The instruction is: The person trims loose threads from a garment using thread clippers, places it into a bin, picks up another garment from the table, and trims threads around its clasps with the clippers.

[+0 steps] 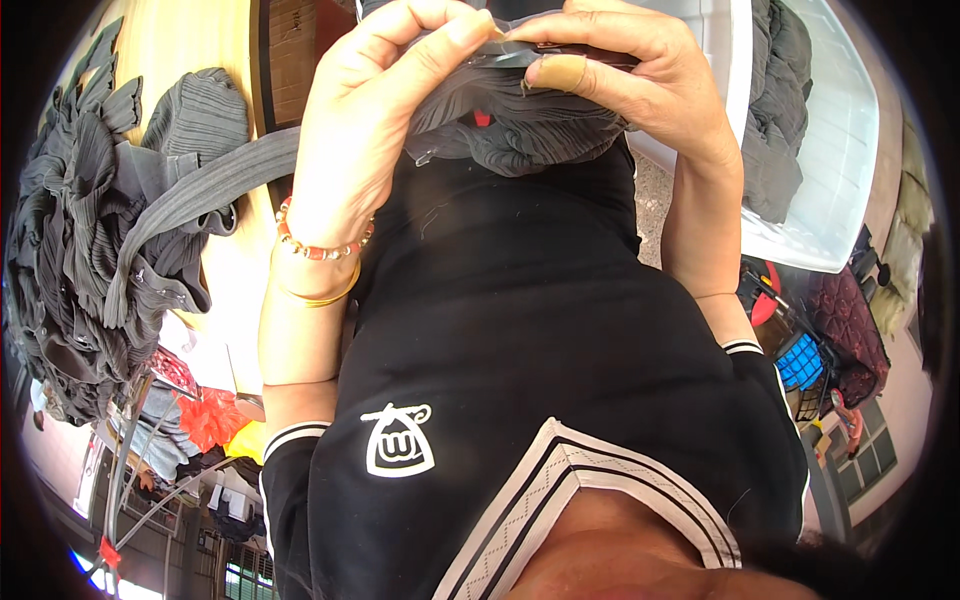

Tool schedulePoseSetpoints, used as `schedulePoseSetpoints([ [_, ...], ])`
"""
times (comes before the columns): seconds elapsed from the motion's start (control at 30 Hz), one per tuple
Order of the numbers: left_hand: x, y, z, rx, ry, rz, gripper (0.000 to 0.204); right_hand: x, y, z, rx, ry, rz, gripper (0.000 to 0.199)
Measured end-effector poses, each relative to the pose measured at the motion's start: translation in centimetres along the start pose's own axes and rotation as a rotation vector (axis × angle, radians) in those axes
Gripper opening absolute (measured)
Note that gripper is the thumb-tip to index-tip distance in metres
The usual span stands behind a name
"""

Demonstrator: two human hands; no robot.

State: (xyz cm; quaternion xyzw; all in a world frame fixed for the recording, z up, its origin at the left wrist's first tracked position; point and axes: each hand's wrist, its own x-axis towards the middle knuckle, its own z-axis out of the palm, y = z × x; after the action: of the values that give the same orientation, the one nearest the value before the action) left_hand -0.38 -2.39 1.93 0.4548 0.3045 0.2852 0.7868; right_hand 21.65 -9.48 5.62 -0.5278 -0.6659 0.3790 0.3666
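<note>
Near the top edge, my left hand [365, 100] pinches a thin, clear plastic piece [510, 55] between thumb and forefinger. My right hand [650, 75] grips the same plastic from the other side, its thumb wrapped in a tan covering. Below and behind the fingers bunches a dark grey ribbed garment [545, 130], with a small red spot showing in it. A long grey fabric band [215, 180] runs leftward behind my left wrist. Part of what the fingers hold is cut off by the upper edge.
A heap of grey ribbed garments [90, 240] lies at the left on a light wooden table [195, 35]. To the right, a white plastic bin [835, 160] holds more grey fabric [780, 110]. A blue basket-like item [800, 362] and a metal rack [125, 450] stand lower down.
</note>
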Motion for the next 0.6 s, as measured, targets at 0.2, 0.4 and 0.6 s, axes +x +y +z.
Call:
schedulePoseSetpoints([
  [0.2,0.1,-0.1,-0.4,-0.005,-0.029,0.017,0.015,1.3,5.1,1.7,0.346,0.066,-0.614,0.022],
  [0.4,0.6,-0.4,-0.6,0.01,0.019,0.101,0.024,0.3,3.8,1.7,0.457,0.061,-0.101,0.03],
  [0.6,0.2,3.0,2.6,-0.114,0.109,-0.025,0.02,-0.7,5.3,2.8,-0.038,-0.054,-0.031,0.026],
])
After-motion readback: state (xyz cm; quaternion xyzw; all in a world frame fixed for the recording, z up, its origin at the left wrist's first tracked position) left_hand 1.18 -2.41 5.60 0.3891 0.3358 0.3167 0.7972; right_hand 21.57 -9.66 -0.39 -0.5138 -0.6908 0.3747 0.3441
